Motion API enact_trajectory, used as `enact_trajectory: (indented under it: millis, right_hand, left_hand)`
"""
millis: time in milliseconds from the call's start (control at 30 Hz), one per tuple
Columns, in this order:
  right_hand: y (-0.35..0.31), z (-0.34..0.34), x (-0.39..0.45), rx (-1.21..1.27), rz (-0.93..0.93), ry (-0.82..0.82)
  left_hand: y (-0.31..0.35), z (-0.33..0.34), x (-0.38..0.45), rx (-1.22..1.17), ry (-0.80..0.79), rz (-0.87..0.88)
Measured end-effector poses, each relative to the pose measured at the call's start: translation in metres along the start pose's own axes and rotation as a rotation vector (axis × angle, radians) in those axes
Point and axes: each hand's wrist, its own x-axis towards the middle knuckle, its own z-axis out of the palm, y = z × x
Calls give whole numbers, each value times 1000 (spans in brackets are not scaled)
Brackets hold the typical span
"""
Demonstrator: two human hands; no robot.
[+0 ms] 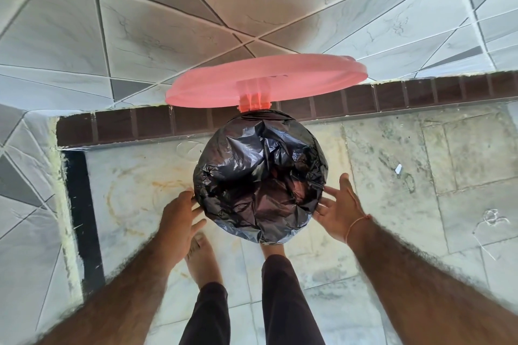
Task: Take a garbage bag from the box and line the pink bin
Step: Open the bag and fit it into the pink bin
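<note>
**Bag over the rim, a hand at either side**

Covering the bin's whole mouth, the black garbage bag (pixel 260 176) sat stretched over the rim and sagged into the hollow; the bin's own walls were hidden under it. It stood on the floor just ahead of the person's bare feet, centred between the two hands. The left hand (pixel 179 221) lay at the bag's left edge, fingers spread and touching the plastic. The right hand (pixel 337 210) was at the right edge, fingers straight and apart, gripping nothing. Neither was nearer. The pink lid (pixel 266 82) stood hinged open at the far side, leaning toward the tiled wall (pixel 140 22). Judging by this, lining looked nearly done. Marble floor (pixel 392 162) lay around, nothing obstructing.
</note>
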Motion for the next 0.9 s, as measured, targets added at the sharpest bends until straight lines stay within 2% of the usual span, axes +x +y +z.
enact_trajectory:
  millis: [200,400,500,633,733,900]
  right_hand:
    - [-27,-4,-12,-204,-160,109]
    - [-102,40,-59,-208,-519,-56]
    - [-134,65,-84,-222,-658,-77]
    - [-144,76,-94,-369,-605,-78]
    - [-125,65,-87,-452,-536,-22]
    - [-79,40,-66,-363,-479,-5]
  left_hand:
    - [44,-7,-7,-56,48,127]
    - [123,-7,-25,-205,-106,285]
    - [145,-2,-31,-170,-136,331]
    - [145,5,-34,-25,-104,313]
    - [126,4,-32,-49,-51,276]
    - [81,6,-27,-100,21,198]
